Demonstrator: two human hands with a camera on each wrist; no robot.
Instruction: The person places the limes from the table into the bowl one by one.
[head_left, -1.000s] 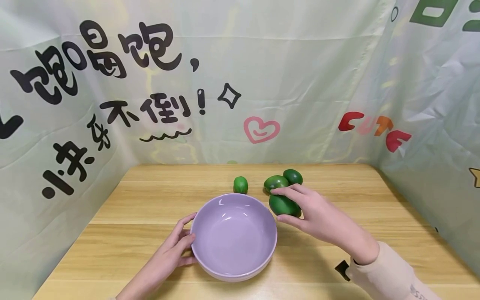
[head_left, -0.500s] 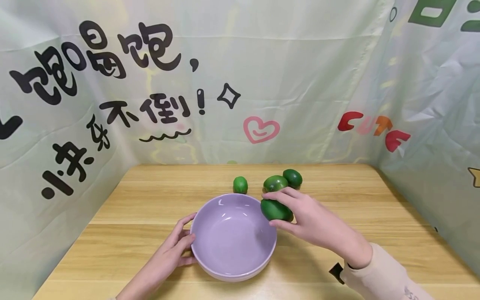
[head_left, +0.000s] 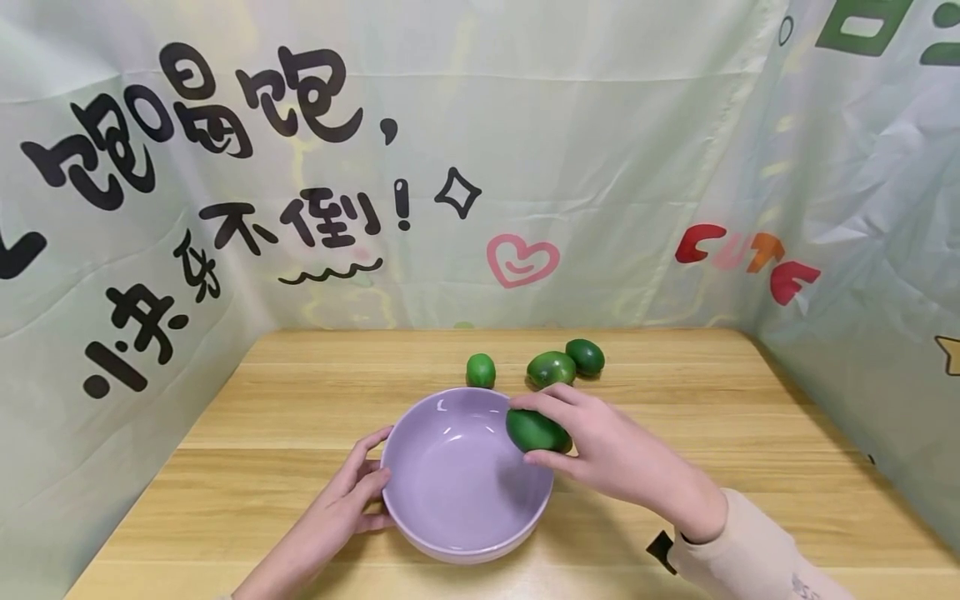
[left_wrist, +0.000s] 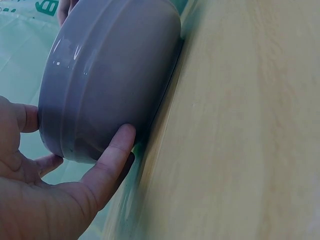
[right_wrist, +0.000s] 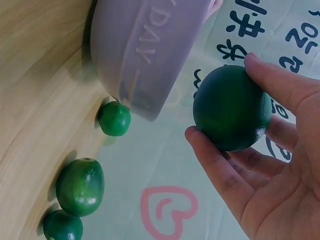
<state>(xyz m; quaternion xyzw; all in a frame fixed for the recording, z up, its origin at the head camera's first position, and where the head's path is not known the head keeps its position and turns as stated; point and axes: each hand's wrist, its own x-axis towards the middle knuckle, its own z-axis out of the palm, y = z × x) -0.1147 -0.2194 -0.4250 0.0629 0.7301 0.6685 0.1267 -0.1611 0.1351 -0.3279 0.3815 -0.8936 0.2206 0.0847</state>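
Observation:
My left hand (head_left: 358,492) holds the near left side of a purple bowl (head_left: 465,492), with the thumb at the rim and fingers along the outer wall. In the left wrist view those fingers (left_wrist: 117,145) press against the bowl's side. My right hand (head_left: 592,433) grips a large, smooth, dark green oval fruit (head_left: 536,431) between thumb and fingers. The fruit is up off the table and overlaps the bowl's right rim in the head view. In the right wrist view the same fruit (right_wrist: 232,107) hangs apart from the bowl (right_wrist: 145,55), which has raised lettering on its wall.
A small bright green fruit (head_left: 481,370) stands just behind the bowl. Two more green oval fruits (head_left: 551,368) lie close together at the back right of the wooden table (head_left: 300,400). Printed cloth (head_left: 600,167) walls in the back and sides.
My right hand has carried the large green fruit leftward and slightly toward me, from beside the other fruits to over the bowl's right rim. The left hand and bowl have stayed put.

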